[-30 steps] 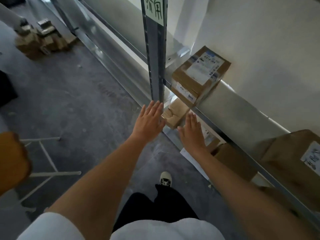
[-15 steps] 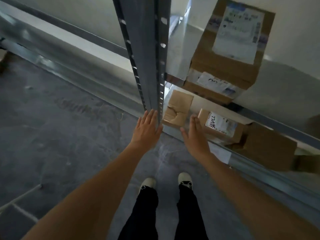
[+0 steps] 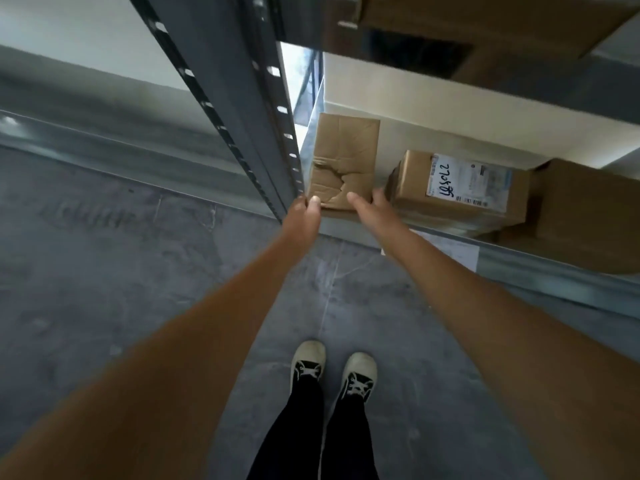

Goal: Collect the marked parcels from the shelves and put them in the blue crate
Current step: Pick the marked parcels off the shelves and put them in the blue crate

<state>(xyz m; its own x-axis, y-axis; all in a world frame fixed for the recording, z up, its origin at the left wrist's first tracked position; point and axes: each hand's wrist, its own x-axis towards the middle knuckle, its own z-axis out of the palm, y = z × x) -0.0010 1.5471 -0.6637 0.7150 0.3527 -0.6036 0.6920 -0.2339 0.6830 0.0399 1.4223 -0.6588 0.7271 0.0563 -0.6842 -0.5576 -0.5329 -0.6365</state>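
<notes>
Left hand: the left hand (image 3: pixel 304 211) is at the near left corner of the small brown box (image 3: pixel 343 161). Its thumb lies on top of the box and its fingers go down the left side, so its grip is closed on that corner.
Right hand: the right hand (image 3: pixel 369 206) is at the near right corner of the same box. Its thumb is on top and its fingers reach round the right side, between this box and the next one. Its grip is on the box too.
Small brown box: it sits flat on the low shelf (image 3: pixel 349 109), at the shelf's front left corner, right beside the grey post (image 3: pixel 225 98). Its top is torn and dented near the front edge.
Box with label: a second box (image 3: pixel 460 183) stands just to the right, near the shelf's front edge. It has a white label with black writing on it.
Big box: a bigger plain box (image 3: pixel 588 213) touches the labelled one, at the right end of the shelf.
Shelf above: another box (image 3: pixel 485 26) sits on the upper shelf, dark and blurry.
Floor: grey floor (image 3: pixel 121 271) with the person's two shoes (image 3: pixel 332 368) standing on it, close to the shelf.
</notes>
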